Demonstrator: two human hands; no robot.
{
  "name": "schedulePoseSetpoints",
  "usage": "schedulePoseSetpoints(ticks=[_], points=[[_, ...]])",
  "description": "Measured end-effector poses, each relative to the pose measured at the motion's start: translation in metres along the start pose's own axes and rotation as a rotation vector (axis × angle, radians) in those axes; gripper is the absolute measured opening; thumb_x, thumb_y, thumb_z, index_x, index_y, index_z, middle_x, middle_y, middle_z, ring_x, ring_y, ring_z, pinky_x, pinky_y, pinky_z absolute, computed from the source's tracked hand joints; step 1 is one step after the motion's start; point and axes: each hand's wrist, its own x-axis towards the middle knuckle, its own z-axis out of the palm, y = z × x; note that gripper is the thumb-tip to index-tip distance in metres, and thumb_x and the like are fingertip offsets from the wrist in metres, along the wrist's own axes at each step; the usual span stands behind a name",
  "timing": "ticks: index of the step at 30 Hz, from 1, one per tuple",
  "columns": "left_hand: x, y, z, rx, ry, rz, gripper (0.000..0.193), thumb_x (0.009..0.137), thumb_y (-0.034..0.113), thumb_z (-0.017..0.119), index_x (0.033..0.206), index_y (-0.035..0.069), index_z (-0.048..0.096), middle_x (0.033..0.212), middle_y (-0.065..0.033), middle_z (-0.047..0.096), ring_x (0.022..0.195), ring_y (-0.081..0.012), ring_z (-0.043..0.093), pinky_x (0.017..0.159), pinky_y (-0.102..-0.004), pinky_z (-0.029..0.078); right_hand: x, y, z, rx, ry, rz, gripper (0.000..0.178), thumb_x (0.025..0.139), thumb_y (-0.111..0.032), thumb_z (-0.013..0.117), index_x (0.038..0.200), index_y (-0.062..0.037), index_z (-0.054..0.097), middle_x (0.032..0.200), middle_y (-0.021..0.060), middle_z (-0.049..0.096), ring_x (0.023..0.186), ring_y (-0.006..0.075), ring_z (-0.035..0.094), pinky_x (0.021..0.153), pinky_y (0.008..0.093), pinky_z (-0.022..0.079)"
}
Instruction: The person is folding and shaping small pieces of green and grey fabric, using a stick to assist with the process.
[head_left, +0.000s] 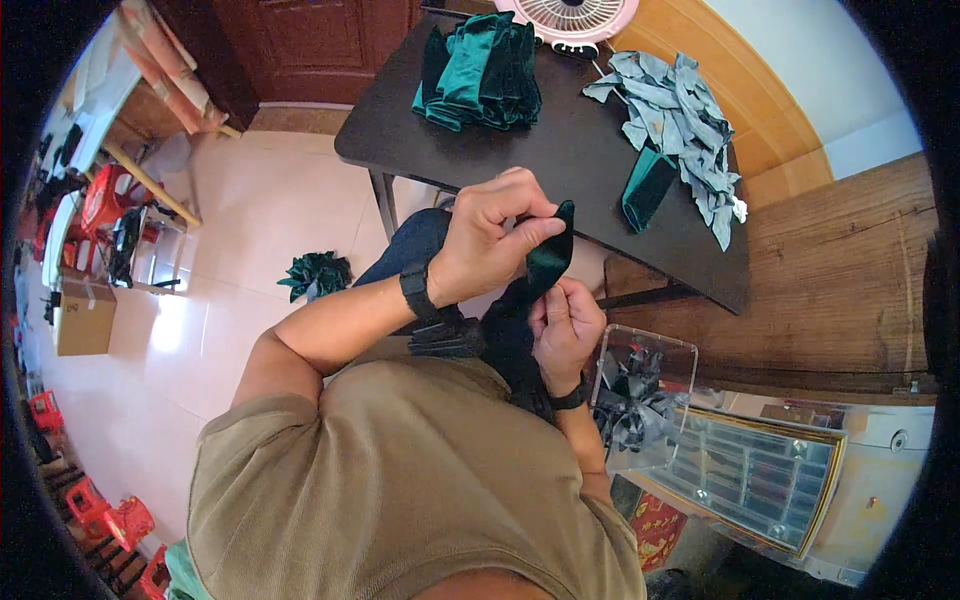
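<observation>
A dark green velvet fabric strip (pixel 549 262) hangs between my two hands, in front of my body. My left hand (pixel 492 232) pinches its upper end between thumb and fingers. Lower down, my right hand (pixel 567 328) is closed on the strip's edge; the exact grip there is partly hidden. Beyond my hands, on the dark table (pixel 570 170), lies a stack of green velvet pieces (pixel 478 72). A single folded green velvet piece (pixel 648 190) rests to the right, beside a heap of grey fabric strips (pixel 675 110).
A pink fan (pixel 572 18) stands at the table's back. On the floor to the left is a green fabric bunch (pixel 315 274). A clear plastic bin (pixel 645 390) with dark pieces sits by my right forearm. Farther left are a cardboard box (pixel 84 318) and red stools (pixel 110 512).
</observation>
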Motion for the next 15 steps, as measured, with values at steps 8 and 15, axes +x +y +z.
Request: schedulePoseSetpoints(ticks=[8,15], points=[[0.020,0.002,-0.012,0.041,0.026,0.002,0.009,0.074,0.004,0.064,0.078,-0.001,0.057,0.076,-0.0060,0.052,0.072,-0.0187,0.051,0.065,-0.0276,0.040,0.015,-0.016,-0.021,0.126,-0.301,0.242,0.014,0.090,-0.008,0.048,0.085,-0.0012,0.059,0.057,0.0011,0.052,0.042,0.0054,0.042,0.037,0.0181,0.031],[-0.004,0.014,0.017,0.312,-0.607,0.627,0.011,0.067,0.016,0.055,0.072,0.009,0.048,0.076,-0.0037,0.045,0.076,-0.0221,0.047,0.062,-0.0332,0.037,0.028,-0.022,-0.028,-0.666,-0.217,-0.580,0.007,0.085,-0.005,0.055,0.086,0.0001,0.059,0.066,0.0052,0.056,0.062,0.0132,0.054,0.057,0.0262,0.043]])
